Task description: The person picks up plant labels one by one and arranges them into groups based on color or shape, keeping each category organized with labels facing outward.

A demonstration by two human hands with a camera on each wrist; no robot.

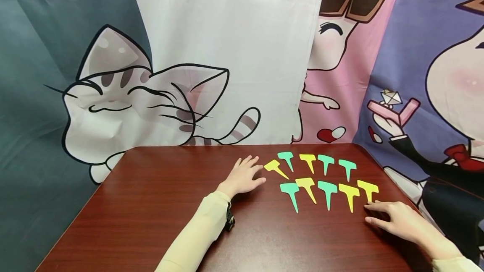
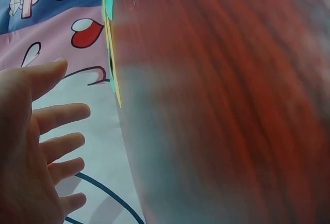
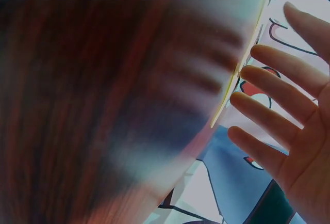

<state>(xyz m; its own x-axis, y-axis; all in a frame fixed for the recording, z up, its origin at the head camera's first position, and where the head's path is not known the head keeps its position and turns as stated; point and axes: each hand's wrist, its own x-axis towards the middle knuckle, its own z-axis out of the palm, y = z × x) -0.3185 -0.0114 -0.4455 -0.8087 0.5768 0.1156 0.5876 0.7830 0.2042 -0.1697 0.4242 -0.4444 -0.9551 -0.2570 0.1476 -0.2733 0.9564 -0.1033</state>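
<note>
Several flat T-shaped plant labels, some green and some yellow, lie in two rough rows on the table's right half. My left hand (image 1: 243, 176), fingers spread and holding nothing, is just left of the tilted yellow plant label (image 1: 275, 168). Near the stem of the front-right yellow plant label (image 1: 368, 188) is my right hand (image 1: 397, 221), its fingers extended. In the front row a green plant label (image 1: 327, 192) lies between yellow ones. From the left wrist the plant labels appear edge-on, and the left hand (image 2: 36, 141) has its palm bare. The right wrist view shows the right hand (image 3: 294, 110) also bare.
The dark red-brown wooden table (image 1: 162, 209) has a glossy top with rounded far corners. Behind it hangs a cloth backdrop (image 1: 234, 24) printed with a cat and cartoon figures. A black band (image 1: 229, 218) sits at the left wrist.
</note>
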